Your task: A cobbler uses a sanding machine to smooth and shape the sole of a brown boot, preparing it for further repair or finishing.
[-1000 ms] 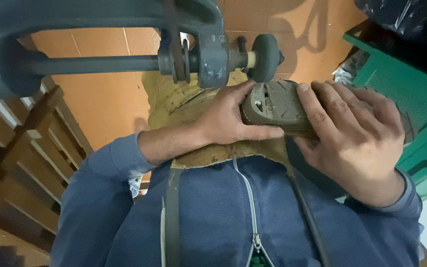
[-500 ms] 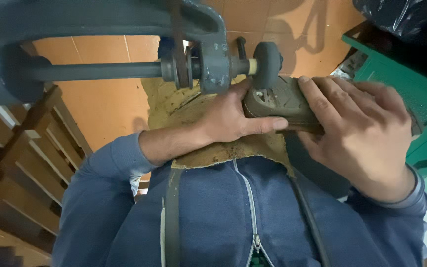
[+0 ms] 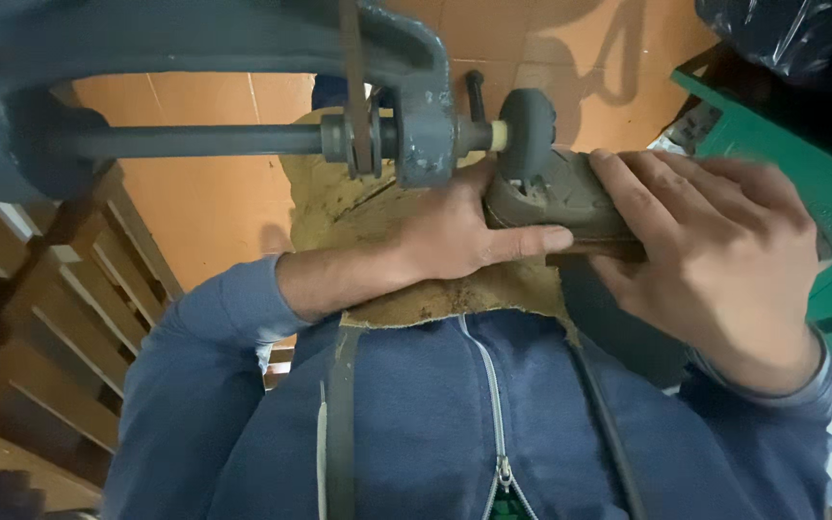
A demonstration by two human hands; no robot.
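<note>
Grey-brown leather shoe [image 3: 570, 197], seen from the head camera, is gripped between both hands at about two o'clock from the frame's centre. It is pressed against the dark round wheel [image 3: 528, 125] of a grey-blue metal machine [image 3: 243, 58] at twelve o'clock. The left hand [image 3: 459, 231] is closed on its near end, while the right hand [image 3: 715, 250] is wrapped over its far side. A tan leather apron [image 3: 387, 207] lies beneath.

Orange tiled floor [image 3: 214, 193] below, crossed by shadows. Slatted brown wooden furniture [image 3: 60, 318] stands at left. A green cabinet [image 3: 820, 212] at right carries a black plastic bag [image 3: 792, 39].
</note>
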